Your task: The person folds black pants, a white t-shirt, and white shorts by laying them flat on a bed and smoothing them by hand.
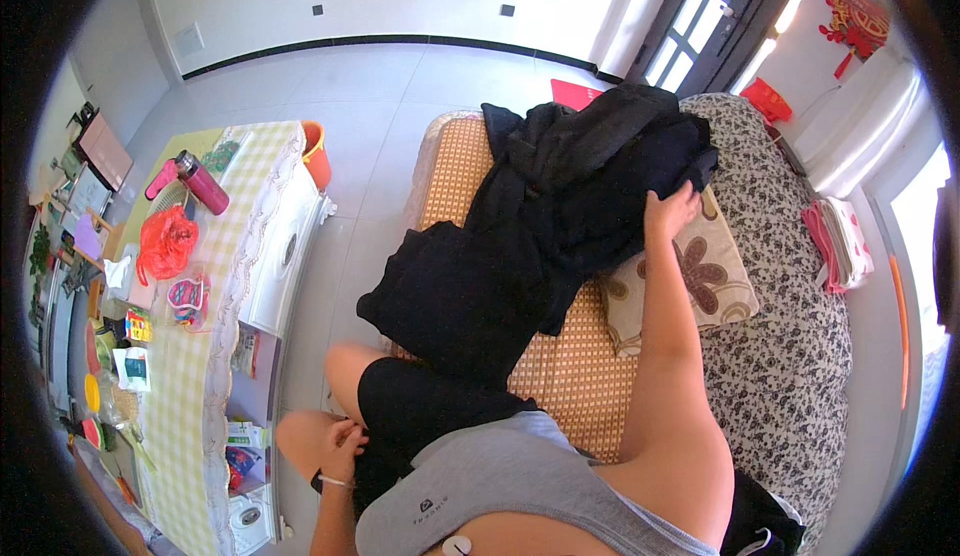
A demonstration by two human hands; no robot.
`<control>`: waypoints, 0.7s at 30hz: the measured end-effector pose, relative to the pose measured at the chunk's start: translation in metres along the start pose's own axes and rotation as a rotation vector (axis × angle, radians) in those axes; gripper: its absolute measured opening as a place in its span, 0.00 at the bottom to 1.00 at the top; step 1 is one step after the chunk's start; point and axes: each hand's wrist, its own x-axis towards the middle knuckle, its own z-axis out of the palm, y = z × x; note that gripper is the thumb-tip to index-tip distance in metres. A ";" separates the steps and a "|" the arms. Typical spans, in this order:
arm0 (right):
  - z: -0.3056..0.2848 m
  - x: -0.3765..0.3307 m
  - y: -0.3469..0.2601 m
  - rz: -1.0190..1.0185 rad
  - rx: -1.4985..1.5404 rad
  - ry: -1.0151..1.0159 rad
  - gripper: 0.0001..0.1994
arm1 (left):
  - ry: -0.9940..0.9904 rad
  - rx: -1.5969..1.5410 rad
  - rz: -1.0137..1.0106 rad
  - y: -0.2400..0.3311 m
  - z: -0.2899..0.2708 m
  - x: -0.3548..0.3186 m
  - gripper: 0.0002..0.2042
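Observation:
A large black garment (560, 206) lies rumpled across the sofa seat, its folds hiding what kind of clothing it is. One end of it reaches down to my lap. My right arm stretches forward over the seat, and my right hand (672, 210) is closed at the garment's right edge with fingers bent against the cloth. Beneath that forearm lies a beige cushion (710, 266) with a brown flower pattern. My left hand (343, 448) rests by my knee next to the hem of my black shorts, fingers curled; anything inside them is hidden.
A woven mat (575, 381) covers the seat, and a patterned backrest (785, 356) runs along the right. At left stands a table with a checked tablecloth (200, 386), holding a red thermos (202, 184) and a red plastic bag (168, 243). An orange bucket (316, 156) is behind it.

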 end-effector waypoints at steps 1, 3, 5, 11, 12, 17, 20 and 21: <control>0.011 0.013 0.015 0.103 0.154 -0.094 0.36 | 0.027 0.013 -0.038 -0.004 -0.012 -0.001 0.11; 0.041 0.030 0.037 0.326 0.409 -0.119 0.31 | 0.041 -0.142 -0.048 -0.011 -0.030 -0.002 0.10; 0.064 0.054 0.043 0.656 0.738 -0.402 0.26 | 0.089 -0.267 -0.049 0.004 -0.031 -0.013 0.09; 0.011 0.150 -0.030 0.730 1.553 -0.519 0.09 | 0.162 -0.184 -0.011 -0.002 -0.067 -0.020 0.09; -0.021 0.160 -0.059 0.652 1.622 -0.518 0.09 | 0.187 -0.170 -0.014 -0.001 -0.073 -0.025 0.09; -0.160 0.218 -0.147 0.280 1.858 -0.798 0.11 | 0.172 -0.058 0.091 0.023 -0.080 -0.020 0.11; -0.233 0.194 -0.209 -0.012 1.931 -0.915 0.15 | 0.070 -0.036 0.169 0.059 -0.073 -0.013 0.14; -0.239 0.197 -0.221 -0.096 2.042 -0.999 0.14 | 0.055 -0.052 0.198 0.079 -0.064 -0.012 0.17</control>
